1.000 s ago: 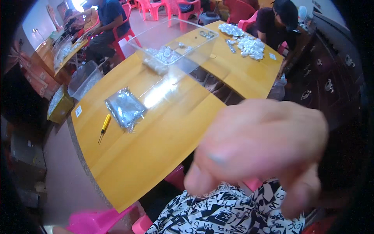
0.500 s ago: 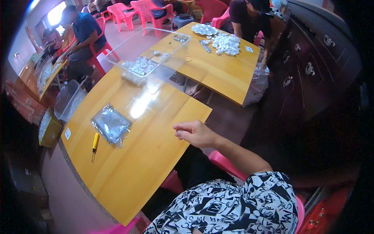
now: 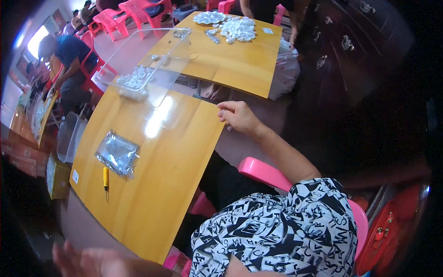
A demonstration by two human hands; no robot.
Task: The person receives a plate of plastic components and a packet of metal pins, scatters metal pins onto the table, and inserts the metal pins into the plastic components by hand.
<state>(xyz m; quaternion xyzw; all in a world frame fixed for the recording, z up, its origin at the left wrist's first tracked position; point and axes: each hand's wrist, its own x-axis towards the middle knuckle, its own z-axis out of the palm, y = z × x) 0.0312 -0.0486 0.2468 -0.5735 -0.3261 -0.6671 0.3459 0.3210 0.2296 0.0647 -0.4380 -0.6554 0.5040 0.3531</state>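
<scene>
My right hand [image 3: 238,116] is at the far right corner of the near wooden table [image 3: 152,203]. Its fingers are curled together, and what lies inside them, if anything, is hidden. My left hand [image 3: 101,262] is at the lower left, smeared by motion beside the table's near edge, with fingers apart and nothing visible in them. On the tabletop lies a silvery clear plastic packet [image 3: 117,153]. Next to it is a screwdriver [image 3: 106,180] with a yellow handle. A clear plastic bin [image 3: 177,51] with small clear and white pieces stands at the far end.
Beyond a gap stands a second wooden table [image 3: 240,64] with a heap of white pieces [image 3: 237,29]. A dark drawer cabinet [image 3: 341,78] is on the right. A pink chair [image 3: 258,171] is around me. Another person [image 3: 69,64] works at the far left.
My left hand has come into view at the lower left. My right hand has shifted from over the table's right edge to its far corner. The whole view has turned somewhat.
</scene>
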